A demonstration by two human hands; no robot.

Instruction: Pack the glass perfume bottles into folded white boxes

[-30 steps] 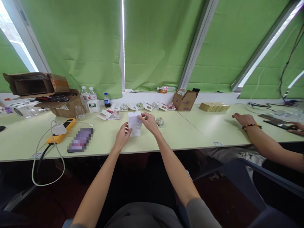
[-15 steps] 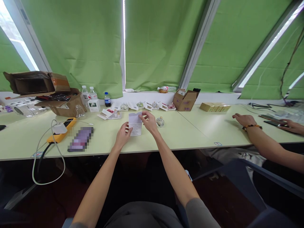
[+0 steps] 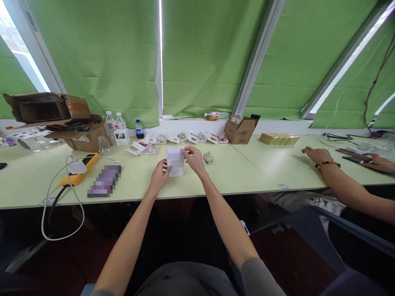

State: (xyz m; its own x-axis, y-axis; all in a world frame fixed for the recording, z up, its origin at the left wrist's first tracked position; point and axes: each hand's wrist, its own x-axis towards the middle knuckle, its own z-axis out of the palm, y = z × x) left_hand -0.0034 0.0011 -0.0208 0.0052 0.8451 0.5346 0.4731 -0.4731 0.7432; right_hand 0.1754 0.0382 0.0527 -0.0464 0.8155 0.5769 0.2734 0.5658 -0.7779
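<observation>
1. The left hand (image 3: pixel 159 177) and the right hand (image 3: pixel 194 160) meet over a printed white leaflet (image 3: pixel 175 161), which lies near the front of the middle of the tabletop (image 3: pixel 243 172). The leaflet sits between the hands, with its printed face up.
2. The left fingers (image 3: pixel 163 167) press against the leaflet's lower left edge. The right fingers (image 3: pixel 185 152) curl over its upper right corner, so both hands appear clamped on the paper.
3. A round glass ornament (image 3: pixel 207 158) sits alone just beyond the right hand, outside any packaging.
4. Farther back, a row of open white cartons (image 3: pixel 193 137) lines the tabletop's far edge, with glass pieces beside or in them. Whether each is packed is too small to tell. A small glass bottle (image 3: pixel 150 146) stands on an opened white carton (image 3: pixel 138 148) near the left hand.
5. To the left are a yellow power strip (image 3: pixel 79 174), a white charger (image 3: pixel 77 167) and a pixelated phone (image 3: pixel 105 181). Behind them stand water bottles (image 3: pixel 109 121) and an open cardboard box (image 3: pixel 83 137).
6. To the right are a small cardboard carton (image 3: pixel 240 130) and a row of tan boxes (image 3: pixel 278 139). A co-worker's hand (image 3: pixel 317 155), with a beaded bracelet (image 3: pixel 327 165), rests on the tabletop.
7. Green blinds (image 3: pixel 101 61) cover the windows along the far wall.
</observation>
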